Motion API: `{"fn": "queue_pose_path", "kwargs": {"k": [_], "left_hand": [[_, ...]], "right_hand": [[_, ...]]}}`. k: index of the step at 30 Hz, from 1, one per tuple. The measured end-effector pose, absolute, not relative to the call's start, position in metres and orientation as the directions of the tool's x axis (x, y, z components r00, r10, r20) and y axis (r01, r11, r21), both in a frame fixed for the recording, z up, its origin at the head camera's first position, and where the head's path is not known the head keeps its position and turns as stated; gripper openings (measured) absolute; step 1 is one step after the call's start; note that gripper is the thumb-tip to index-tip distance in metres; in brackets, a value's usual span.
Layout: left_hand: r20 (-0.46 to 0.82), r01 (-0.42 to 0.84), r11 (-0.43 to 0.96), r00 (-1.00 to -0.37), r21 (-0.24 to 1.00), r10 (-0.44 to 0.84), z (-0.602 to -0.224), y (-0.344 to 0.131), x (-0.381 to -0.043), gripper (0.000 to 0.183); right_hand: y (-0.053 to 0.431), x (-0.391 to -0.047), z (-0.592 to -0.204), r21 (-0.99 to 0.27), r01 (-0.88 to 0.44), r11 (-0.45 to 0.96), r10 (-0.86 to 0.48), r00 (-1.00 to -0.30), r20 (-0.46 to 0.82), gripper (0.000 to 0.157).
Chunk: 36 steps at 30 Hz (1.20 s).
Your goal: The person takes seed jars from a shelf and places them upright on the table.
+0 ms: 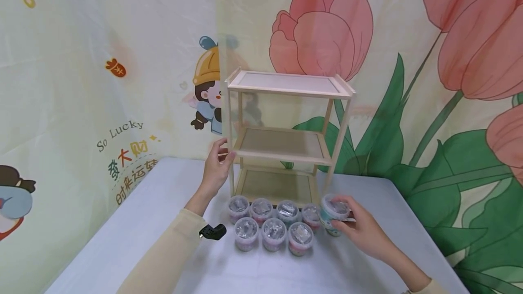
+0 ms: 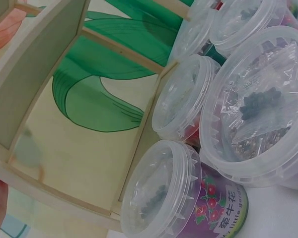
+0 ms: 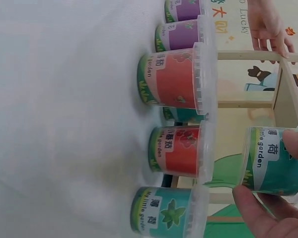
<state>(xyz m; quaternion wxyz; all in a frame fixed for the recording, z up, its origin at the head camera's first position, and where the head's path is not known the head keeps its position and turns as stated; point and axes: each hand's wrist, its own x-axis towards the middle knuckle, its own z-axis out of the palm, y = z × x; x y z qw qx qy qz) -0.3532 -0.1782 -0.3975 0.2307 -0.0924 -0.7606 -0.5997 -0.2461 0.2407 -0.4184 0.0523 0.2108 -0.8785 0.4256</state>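
Observation:
My right hand (image 1: 363,228) grips a teal plastic tub (image 3: 275,158) with a clear lid, holding it up by its sides. Directly beneath it another teal tub (image 3: 161,212) with a mint leaf label stands on the table. At the left front post of a three-tier wooden shelf rack (image 1: 282,159), my left hand (image 1: 215,169) holds the frame beside the middle tier, thumb in front. Several lidded tubs stand in two rows before the rack, among them a purple tub (image 2: 216,206), a red tub (image 3: 181,150) and a pink-red tub (image 3: 174,77). Small clear packets show through their lids.
A white cloth covers the table (image 1: 261,276). Behind the rack hangs a printed curtain (image 1: 392,117) with tulips and cartoon figures. A small black device (image 1: 213,232) sits by the left sleeve.

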Motion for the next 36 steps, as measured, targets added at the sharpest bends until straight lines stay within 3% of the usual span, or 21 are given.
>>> {"fn": "queue_pose_path", "kwargs": {"k": [10,25,36], "left_hand": [[0.466,0.424,0.258,-0.875,0.868,-0.130,-0.397,-0.176,-0.355,0.052],[0.478,0.436,0.252,-0.867,0.864,-0.139,-0.397,-0.178,-0.352,0.050],[0.476,0.439,0.236,-0.869,0.867,-0.133,-0.398,-0.177,-0.352,0.050]], "right_hand": [[0.254,-0.235,-0.438,-0.774,-0.329,0.541,-0.292,-0.936,0.195,0.050],[0.257,-0.231,-0.470,-0.758,-0.404,0.512,-0.365,-0.901,0.234,0.051],[0.250,-0.231,-0.489,-0.764,-0.330,0.555,-0.341,-0.928,0.153,0.051]]}}
